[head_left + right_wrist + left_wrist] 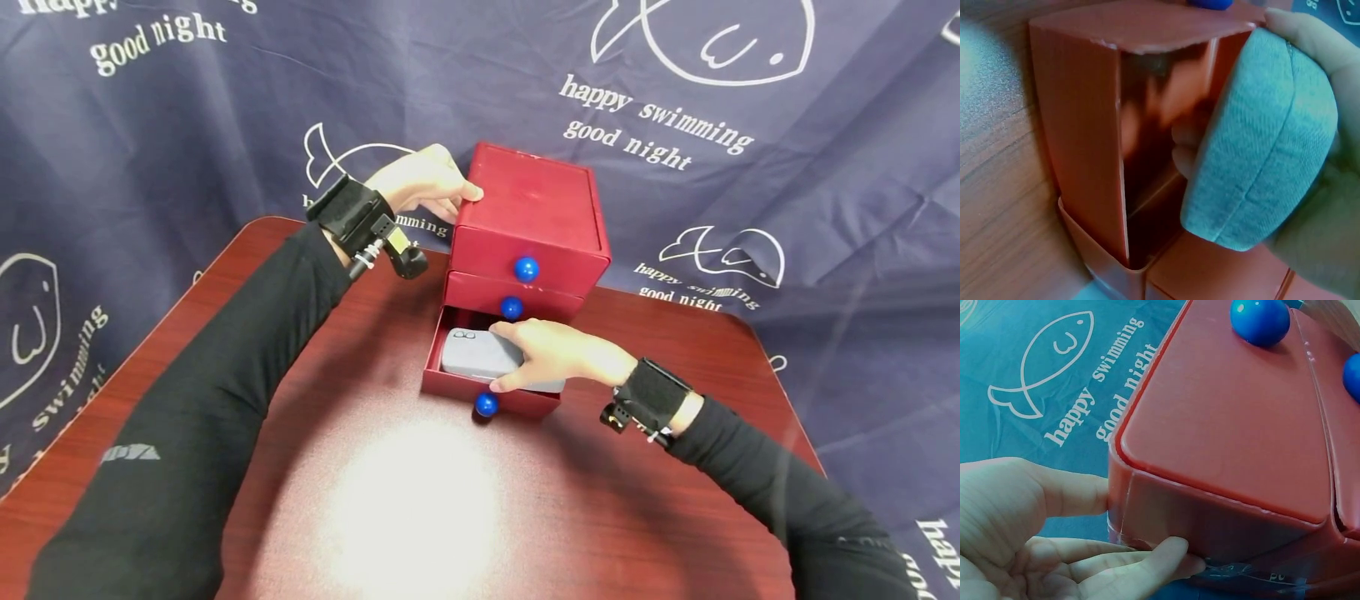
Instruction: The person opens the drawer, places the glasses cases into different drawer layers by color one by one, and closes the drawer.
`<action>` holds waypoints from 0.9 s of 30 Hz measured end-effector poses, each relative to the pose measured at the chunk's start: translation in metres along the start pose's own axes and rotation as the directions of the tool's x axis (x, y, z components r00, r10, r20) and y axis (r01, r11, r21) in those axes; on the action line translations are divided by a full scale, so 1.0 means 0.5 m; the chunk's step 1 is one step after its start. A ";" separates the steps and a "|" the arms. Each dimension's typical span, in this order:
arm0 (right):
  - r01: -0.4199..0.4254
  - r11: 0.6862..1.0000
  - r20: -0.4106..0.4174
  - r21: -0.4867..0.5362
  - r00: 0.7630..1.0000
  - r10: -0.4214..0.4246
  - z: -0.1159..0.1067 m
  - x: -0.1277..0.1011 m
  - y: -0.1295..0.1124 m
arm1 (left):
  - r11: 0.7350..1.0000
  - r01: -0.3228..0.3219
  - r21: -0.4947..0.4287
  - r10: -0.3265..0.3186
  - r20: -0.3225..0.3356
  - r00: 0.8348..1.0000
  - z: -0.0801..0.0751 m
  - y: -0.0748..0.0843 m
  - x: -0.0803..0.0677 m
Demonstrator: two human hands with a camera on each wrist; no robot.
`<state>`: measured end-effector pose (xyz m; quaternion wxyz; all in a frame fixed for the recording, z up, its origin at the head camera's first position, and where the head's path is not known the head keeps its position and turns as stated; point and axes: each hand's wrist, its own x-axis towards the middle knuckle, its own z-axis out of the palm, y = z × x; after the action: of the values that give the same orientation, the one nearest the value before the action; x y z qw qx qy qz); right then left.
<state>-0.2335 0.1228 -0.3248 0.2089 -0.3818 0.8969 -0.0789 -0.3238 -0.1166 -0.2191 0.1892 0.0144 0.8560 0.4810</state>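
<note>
A red drawer cabinet [536, 196] stands on the table, its bottom drawer [450, 383] pulled out. In that drawer is a grey fabric glasses case [476, 354] with a small glasses drawing on its lid. My right hand [558, 350] grips the case across its width; in the right wrist view the case [1260, 144] is tilted at the drawer's opening, with fingertips inside the drawer. My left hand [423, 183] rests against the cabinet's upper left edge, thumb on top. The left wrist view shows its fairly straight fingers [1147, 569] touching the side wall.
Blue round knobs sit on the drawer fronts, the top one [527, 269] on a shut drawer like the middle one [512, 307]. The brown wooden table [360, 467] carries a bright glare in front. A dark blue printed curtain [480, 67] hangs close behind the cabinet.
</note>
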 end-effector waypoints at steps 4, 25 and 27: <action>-0.017 0.996 0.083 0.086 0.997 0.009 -0.006 0.007 0.007 | 1.000 0.005 -0.002 -0.005 -0.002 1.000 0.000 0.000 0.001; -0.167 0.968 0.249 -0.186 0.945 0.210 -0.017 0.051 -0.029 | 1.000 0.020 0.004 -0.020 -0.008 1.000 0.001 -0.002 0.002; -0.167 0.964 0.232 -0.207 0.949 0.214 -0.015 0.054 -0.036 | 1.000 0.014 0.007 -0.014 -0.006 1.000 0.001 -0.002 0.002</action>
<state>-0.2419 0.0907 -0.3212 0.2918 -0.3176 0.8991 0.0747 -0.3244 -0.1166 -0.2203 0.1901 0.0078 0.8583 0.4766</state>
